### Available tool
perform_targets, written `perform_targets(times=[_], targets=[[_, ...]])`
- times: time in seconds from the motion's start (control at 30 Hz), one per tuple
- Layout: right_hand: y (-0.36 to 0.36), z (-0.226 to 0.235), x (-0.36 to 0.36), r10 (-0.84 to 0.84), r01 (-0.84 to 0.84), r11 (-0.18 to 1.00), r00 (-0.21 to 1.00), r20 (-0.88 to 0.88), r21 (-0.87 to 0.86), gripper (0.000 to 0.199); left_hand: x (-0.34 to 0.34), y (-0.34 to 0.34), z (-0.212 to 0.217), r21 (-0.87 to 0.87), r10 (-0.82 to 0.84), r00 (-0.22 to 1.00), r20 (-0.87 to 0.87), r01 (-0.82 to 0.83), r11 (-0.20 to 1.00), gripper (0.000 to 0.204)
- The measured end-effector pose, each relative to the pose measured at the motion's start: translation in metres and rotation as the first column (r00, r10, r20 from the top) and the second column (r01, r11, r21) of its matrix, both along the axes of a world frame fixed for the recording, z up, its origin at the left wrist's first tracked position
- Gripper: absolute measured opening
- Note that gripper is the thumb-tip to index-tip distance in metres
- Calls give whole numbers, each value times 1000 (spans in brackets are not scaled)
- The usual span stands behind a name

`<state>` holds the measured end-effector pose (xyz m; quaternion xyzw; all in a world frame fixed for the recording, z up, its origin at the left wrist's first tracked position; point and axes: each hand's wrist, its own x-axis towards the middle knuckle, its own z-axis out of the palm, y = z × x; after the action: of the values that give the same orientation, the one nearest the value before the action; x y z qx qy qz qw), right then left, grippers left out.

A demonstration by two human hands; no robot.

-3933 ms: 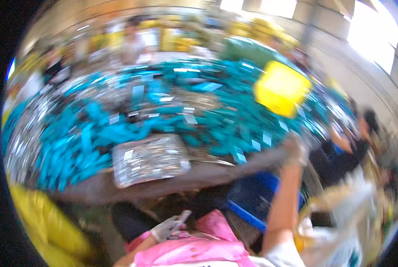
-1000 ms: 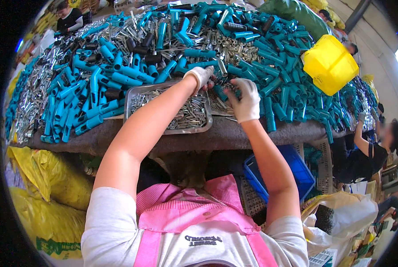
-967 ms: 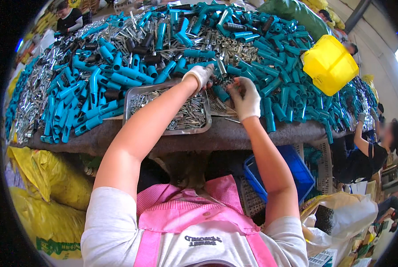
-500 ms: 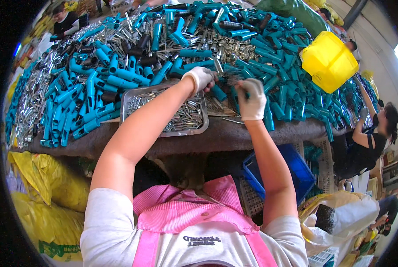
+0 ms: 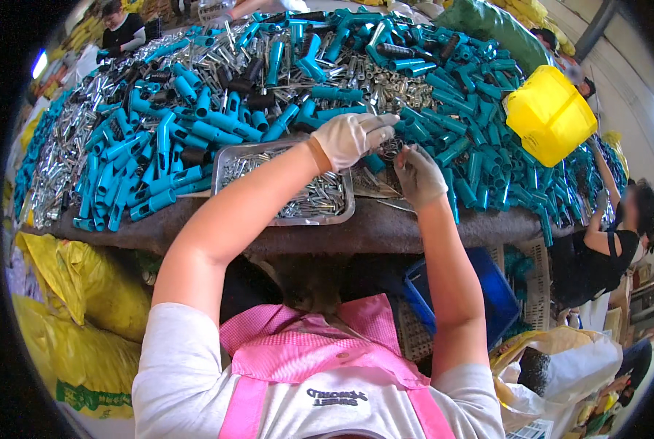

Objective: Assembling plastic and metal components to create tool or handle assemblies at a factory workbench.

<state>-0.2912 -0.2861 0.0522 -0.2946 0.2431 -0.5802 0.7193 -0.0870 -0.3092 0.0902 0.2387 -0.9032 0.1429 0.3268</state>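
Metal parts (image 5: 390, 148) near left fingers (image 5: 377, 136); right fingers (image 5: 408, 156) seemingly touching them.

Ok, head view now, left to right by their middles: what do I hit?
Yellow sacks → silvery tray of small metal parts → left hand → right hand → blue bin → yellow container → co-worker in black.

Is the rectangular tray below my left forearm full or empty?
Not empty: small metal pieces lie across the tray. Whether it's full, I can't tell; your left forearm hides part.
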Motion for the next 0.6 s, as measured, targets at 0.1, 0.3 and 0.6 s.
perform_targets(times=[0.1, 0.3, 0.6], targets=[[6, -4, -16, -511, 78, 833, 490, -707, -548, 12, -8, 12, 35, 257, 191, 957, 218, -245, 935, 25], [7, 14, -13, -748, 49, 663, 88, -658, -747, 15, 39, -42, 21, 622, 857, 318, -406, 783, 4, 33], [4, 13, -1, -807, -185, 588, -194, -557, -787, 42, 27, -43, -1, 856, 752, 519, -407, 505, 114, 44]])
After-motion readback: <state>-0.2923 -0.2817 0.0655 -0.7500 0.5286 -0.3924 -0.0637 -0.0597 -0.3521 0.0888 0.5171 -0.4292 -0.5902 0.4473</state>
